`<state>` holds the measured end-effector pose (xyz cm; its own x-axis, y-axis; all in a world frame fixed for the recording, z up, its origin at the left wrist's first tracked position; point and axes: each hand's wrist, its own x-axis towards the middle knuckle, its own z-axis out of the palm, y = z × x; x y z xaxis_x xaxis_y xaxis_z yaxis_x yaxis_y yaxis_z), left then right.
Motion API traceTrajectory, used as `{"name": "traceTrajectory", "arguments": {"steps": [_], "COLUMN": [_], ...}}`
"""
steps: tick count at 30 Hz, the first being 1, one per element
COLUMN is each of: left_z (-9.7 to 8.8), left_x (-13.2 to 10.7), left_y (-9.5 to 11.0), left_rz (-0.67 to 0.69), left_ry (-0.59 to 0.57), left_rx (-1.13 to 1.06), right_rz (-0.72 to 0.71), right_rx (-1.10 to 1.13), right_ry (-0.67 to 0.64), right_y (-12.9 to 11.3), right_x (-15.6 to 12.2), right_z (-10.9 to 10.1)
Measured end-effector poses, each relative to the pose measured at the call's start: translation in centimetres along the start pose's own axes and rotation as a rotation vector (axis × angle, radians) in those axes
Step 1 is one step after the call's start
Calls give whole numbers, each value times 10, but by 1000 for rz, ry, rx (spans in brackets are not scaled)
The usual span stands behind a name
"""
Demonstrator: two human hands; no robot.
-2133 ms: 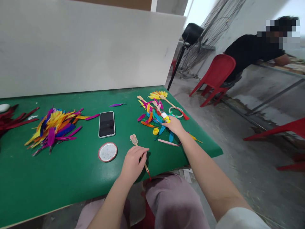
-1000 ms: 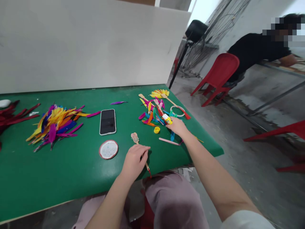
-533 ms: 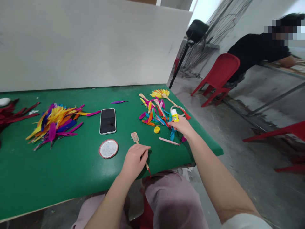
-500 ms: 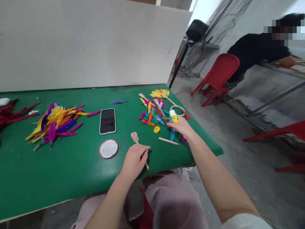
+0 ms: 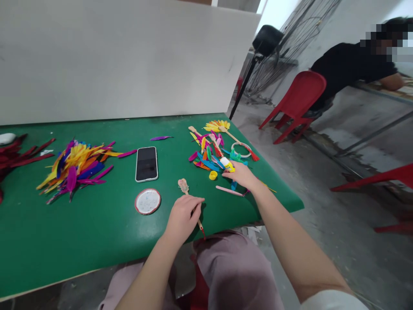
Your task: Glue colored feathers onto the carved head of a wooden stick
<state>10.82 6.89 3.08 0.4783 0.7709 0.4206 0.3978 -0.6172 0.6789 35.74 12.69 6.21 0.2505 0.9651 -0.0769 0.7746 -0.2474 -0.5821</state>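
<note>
My left hand rests near the table's front edge, its fingers closed over a wooden stick. The stick's broad, smeared head points away from me, and a red tip sticks out below the hand. My right hand grips a yellow and white glue stick, tilted to the left among loose coloured feathers. A yellow cap lies left of that hand, with a pale pink flat strip below it. Beyond are a yellow feather fan and a pale ring with a red tassel.
A phone and a round white lid lie left of my hands on the green table. Further left are a feather pile and dark red strips. A person sits by a red chair.
My right hand has shifted slightly left and down, tipping the glue stick from nearly upright to leaning left. Some feathers beside it have moved. The left hand stays put.
</note>
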Motion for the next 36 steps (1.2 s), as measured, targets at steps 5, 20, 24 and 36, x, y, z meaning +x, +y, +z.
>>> {"name": "traceTrajectory", "arguments": {"steps": [5,20,24,36], "left_z": [-1,0,2,-1], "left_x": [0,-1,-2,-3], "left_y": [1,1,0,1], "left_rz": [2,14,22,15], "left_ry": [-3,-16,-10,-30], "left_rx": [14,62,65,40], "right_rz": [-17,153,157,262], "right_rx": [-80,-15,-86,248], "right_ry": [59,182,164,137], "right_y": [-1,28,25,18], "right_x": [1,-22,-25,-34], "right_z": [6,-35,-15,-14]}}
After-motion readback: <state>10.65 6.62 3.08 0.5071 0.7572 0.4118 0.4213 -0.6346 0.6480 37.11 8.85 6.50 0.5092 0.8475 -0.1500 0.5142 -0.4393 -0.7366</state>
